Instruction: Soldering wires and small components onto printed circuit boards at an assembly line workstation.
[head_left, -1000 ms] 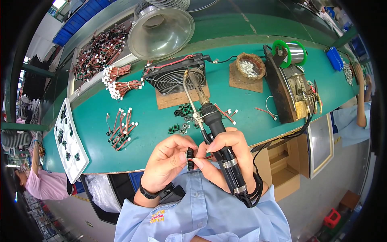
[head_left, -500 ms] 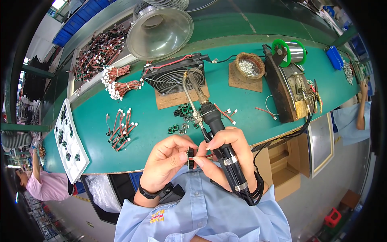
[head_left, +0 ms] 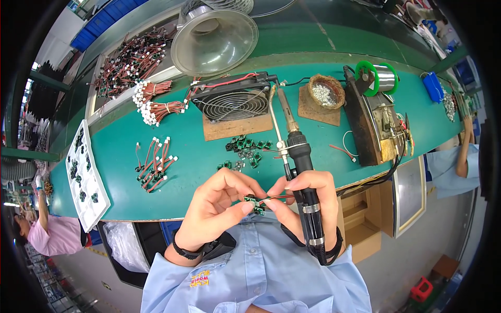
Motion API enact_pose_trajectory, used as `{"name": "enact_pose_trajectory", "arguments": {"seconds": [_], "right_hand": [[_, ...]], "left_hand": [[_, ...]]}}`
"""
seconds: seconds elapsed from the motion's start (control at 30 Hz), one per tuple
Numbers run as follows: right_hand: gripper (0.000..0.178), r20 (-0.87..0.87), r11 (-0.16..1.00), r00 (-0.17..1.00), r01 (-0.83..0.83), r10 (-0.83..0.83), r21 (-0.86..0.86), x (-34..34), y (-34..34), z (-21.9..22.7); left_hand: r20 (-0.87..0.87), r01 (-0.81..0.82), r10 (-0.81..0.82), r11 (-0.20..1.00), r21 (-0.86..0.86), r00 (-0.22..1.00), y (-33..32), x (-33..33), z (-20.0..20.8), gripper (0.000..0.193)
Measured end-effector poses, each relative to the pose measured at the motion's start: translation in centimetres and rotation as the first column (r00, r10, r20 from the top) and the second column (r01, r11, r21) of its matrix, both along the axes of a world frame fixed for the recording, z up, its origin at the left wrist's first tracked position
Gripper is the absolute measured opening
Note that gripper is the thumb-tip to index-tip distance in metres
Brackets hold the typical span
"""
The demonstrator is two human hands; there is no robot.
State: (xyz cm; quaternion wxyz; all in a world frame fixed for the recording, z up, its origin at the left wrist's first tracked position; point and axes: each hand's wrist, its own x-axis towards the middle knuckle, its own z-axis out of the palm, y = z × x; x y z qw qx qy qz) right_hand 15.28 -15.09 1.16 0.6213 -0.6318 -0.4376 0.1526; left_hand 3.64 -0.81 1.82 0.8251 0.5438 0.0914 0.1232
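One left hand [head_left: 216, 211], one right hand [head_left: 324, 189], at least one held circuit board [head_left: 251, 199], one iron [head_left: 300, 156], one fan [head_left: 234, 106], one bowl [head_left: 338, 102], one spool [head_left: 385, 80], one tray [head_left: 95, 182], two wooden boards [head_left: 318, 117], two wire bundles [head_left: 168, 108], at least two co-workers [head_left: 57, 235], wired boards [head_left: 130, 65] too many to count

Workshop interior. Green-topped workbench [head_left: 203, 167] spans the view; dark-green ledge [head_left: 292, 47] along its far side. Blue bins [head_left: 107, 23] in a row, upper left; green metal beam [head_left: 31, 155] at left edge. Grey floor [head_left: 396, 266] — red plastic object [head_left: 420, 288] and brown box [head_left: 443, 266] on it, lower right. Open cardboard carton [head_left: 360, 232] by bench's near edge. Small white light [head_left: 11, 204], far left — lamp or window unclear.
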Motion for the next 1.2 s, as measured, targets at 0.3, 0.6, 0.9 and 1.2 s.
{"name": "enact_pose_trajectory", "arguments": {"seconds": [0.3,0.6,0.9,1.2], "right_hand": [[0.043,-0.05,0.999,0.998,-0.037,0.036,-0.004,0.1,-0.1,0.0],[0.043,-0.087,0.999,0.995,-0.054,0.054,-0.002,0.4,0.0,0.0],[0.053,0.486,0.971,0.85,0.24,-0.205,-0.012,2.0,-1.8,-0.2],[0.047,0.499,0.995,0.865,0.09,-0.057,-0.042,0.0,-5.8,-1.2]], "left_hand": [[-0.047,-0.009,0.006,0.998,-0.06,0.999,-0.3,0.2,0.4,0.017],[-0.044,-0.012,0.01,0.998,-0.055,0.999,-0.3,0.3,0.2,0.018],[-0.031,-0.222,0.224,0.974,0.039,0.974,0.2,0.7,-1.3,0.015],[-0.008,-0.304,0.308,0.943,0.134,0.951,0.5,0.4,-2.1,0.016]]}}
